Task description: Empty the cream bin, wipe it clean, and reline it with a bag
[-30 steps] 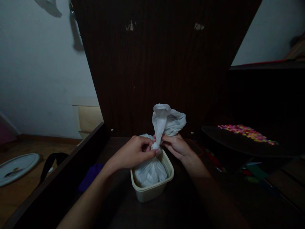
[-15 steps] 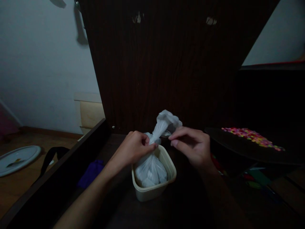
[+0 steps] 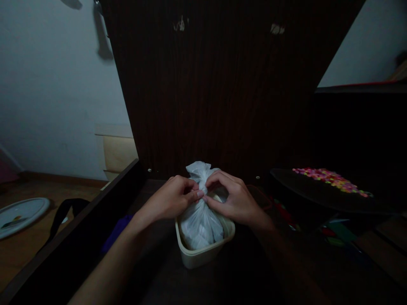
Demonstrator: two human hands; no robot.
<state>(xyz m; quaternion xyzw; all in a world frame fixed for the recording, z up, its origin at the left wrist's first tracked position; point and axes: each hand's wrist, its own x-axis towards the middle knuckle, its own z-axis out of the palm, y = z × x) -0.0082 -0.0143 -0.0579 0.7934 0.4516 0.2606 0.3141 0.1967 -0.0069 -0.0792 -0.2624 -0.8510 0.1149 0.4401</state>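
A white plastic bag [image 3: 201,231] sits inside a cream plastic tub [image 3: 203,258], its lower part bulging, its neck gathered tight and its loose end flaring above. The person's left hand [image 3: 176,198] clamps the neck between thumb and fingers. The right hand [image 3: 233,198] grips the neck from the other side, thumb and forefinger bowed into a ring with their tips pressed on the twist. The tub rests on a dark wooden surface [image 3: 152,250], with a purple item [image 3: 117,231] to its left. Behind rises a dark wooden panel [image 3: 206,93] bearing 2 pale scuffs [image 3: 277,29]. Well to the right lies a spread of small pink, red and yellow pieces [image 3: 330,180], too small to identify.
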